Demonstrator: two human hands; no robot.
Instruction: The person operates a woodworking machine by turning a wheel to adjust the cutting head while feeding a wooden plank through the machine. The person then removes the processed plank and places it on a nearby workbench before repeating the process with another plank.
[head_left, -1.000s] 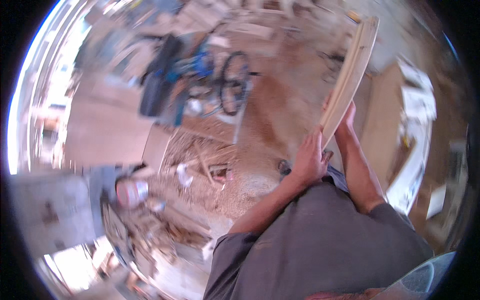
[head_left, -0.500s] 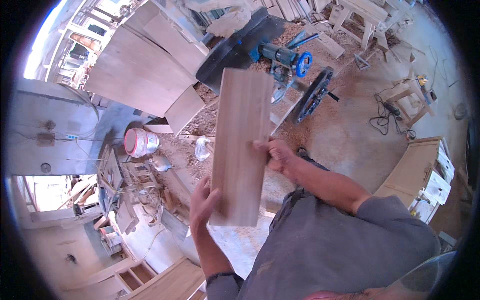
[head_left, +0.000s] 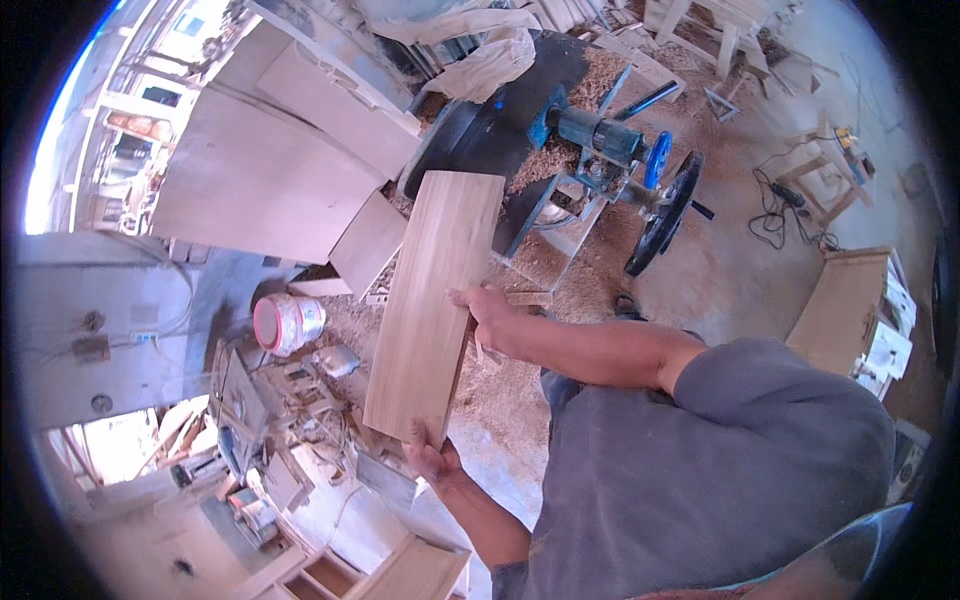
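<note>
A long, flat wooden board (head_left: pixel 432 300) with pale grain lies across both hands, its far end over the dark bed (head_left: pixel 470 140) of a woodworking machine. I cannot tell whether the two touch. At the board's right edge, my right hand (head_left: pixel 485 318) is closed with the thumb on top and the other fingers mostly underneath. My left hand (head_left: pixel 432 455) grips the near end, thumb over the upper face. Beyond the board stands the machine's blue-green cylindrical part (head_left: pixel 600 135), with a blue handwheel (head_left: pixel 657 160) and a larger black handwheel (head_left: pixel 668 215).
Wood shavings cover the floor around the machine. Large panels (head_left: pixel 270 170) lean at the far left, above a white bucket (head_left: pixel 290 324) with a red rim. Scrap wood (head_left: pixel 310 395) is piled at left. A wooden cabinet (head_left: pixel 840 310) and corded tool (head_left: pixel 785 192) are at right.
The board has swung from nearly upright in view to a leftward slant and moved left and nearer. My left hand has shifted from beside its left edge to gripping its near end.
</note>
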